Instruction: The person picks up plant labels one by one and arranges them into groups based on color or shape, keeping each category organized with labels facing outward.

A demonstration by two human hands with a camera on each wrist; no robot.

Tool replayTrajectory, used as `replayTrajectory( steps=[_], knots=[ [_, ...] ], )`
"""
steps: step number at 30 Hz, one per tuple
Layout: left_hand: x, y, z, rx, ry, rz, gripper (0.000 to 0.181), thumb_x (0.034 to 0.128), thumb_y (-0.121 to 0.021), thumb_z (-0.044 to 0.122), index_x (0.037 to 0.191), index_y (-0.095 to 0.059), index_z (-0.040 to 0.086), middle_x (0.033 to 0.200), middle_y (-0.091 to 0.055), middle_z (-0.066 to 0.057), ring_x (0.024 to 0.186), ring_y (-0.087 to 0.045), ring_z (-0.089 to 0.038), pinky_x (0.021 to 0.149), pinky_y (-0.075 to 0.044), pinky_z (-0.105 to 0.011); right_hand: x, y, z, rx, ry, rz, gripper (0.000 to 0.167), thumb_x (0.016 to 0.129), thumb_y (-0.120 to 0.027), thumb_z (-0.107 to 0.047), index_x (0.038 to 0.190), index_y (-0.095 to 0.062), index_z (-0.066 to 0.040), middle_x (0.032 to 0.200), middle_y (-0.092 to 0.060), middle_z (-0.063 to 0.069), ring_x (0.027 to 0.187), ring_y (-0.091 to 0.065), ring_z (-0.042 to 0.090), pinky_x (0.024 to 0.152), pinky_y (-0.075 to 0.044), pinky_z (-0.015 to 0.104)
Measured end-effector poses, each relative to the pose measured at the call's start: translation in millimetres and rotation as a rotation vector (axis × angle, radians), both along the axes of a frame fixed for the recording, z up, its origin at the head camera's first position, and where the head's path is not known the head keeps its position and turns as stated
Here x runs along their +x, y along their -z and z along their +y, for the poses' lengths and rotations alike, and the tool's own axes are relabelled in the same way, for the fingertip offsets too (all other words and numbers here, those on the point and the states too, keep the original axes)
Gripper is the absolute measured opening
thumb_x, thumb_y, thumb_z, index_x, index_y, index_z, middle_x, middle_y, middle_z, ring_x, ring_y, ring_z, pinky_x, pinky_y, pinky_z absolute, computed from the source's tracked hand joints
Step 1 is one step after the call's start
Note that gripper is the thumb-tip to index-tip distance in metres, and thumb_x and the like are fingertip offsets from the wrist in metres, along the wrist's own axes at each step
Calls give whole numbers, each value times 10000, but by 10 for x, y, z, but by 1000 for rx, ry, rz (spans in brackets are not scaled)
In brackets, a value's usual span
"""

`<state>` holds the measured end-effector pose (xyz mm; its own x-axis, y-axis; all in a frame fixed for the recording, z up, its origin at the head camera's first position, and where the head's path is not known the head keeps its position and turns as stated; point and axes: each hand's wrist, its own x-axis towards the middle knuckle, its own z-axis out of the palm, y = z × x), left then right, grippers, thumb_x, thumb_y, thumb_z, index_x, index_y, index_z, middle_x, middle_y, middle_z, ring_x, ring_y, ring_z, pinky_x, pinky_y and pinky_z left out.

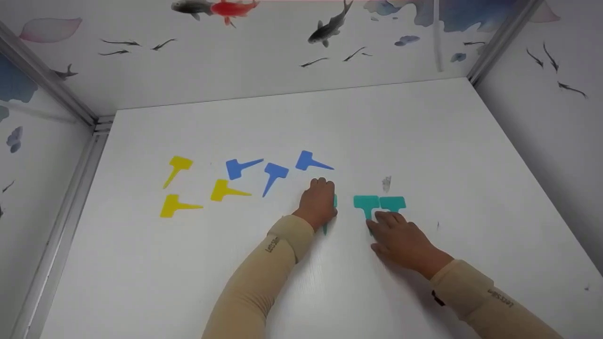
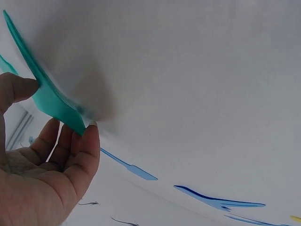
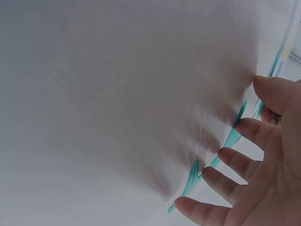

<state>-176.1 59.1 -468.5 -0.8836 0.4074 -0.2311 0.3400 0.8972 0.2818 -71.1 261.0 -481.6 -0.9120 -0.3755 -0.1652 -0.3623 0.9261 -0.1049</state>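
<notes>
In the head view my left hand (image 1: 318, 202) covers most of a green T-shaped plant label (image 1: 325, 229). The left wrist view shows that label (image 2: 52, 100) pinched between thumb and fingertips, its pointed stem angled upward. My right hand (image 1: 404, 241) lies to the right with fingers spread, its fingertips on two green plant labels. One of these, a green label (image 1: 366, 202), shows its head and part of its stem. The other green label (image 1: 393, 203) stands side by side with it, its stem hidden under the fingers.
Beyond my left hand lie three blue plant labels (image 1: 275, 171) at different angles. Farther left are three yellow plant labels (image 1: 175, 206). All are on a white table (image 1: 188, 273), walled by white panels (image 1: 264, 52) printed with fish.
</notes>
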Motion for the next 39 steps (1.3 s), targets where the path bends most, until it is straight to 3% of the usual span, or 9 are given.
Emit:
replayTrajectory(
  steps=[17,39],
  knots=[
    [28,-3,96,17,6,28,420,863,-683,224,1224,-560,50,1133,-548,-84,1042,-480,-201,875,-512,-335,-8,-19,-8,-4,-23,12,550,903,-659,-311,1379,-514,-78,1402,-478,176,1290,-415,376,913,-480,560],
    [66,11,217,-47,43,63,381,906,-639,238,1245,-555,85,1187,-552,-83,1069,-483,-200,892,-513,-351,-2,-37,-2,-3,-30,20,543,895,-670,-306,1368,-529,-77,1391,-488,178,1280,-428,376,893,-493,558]
  ],
)
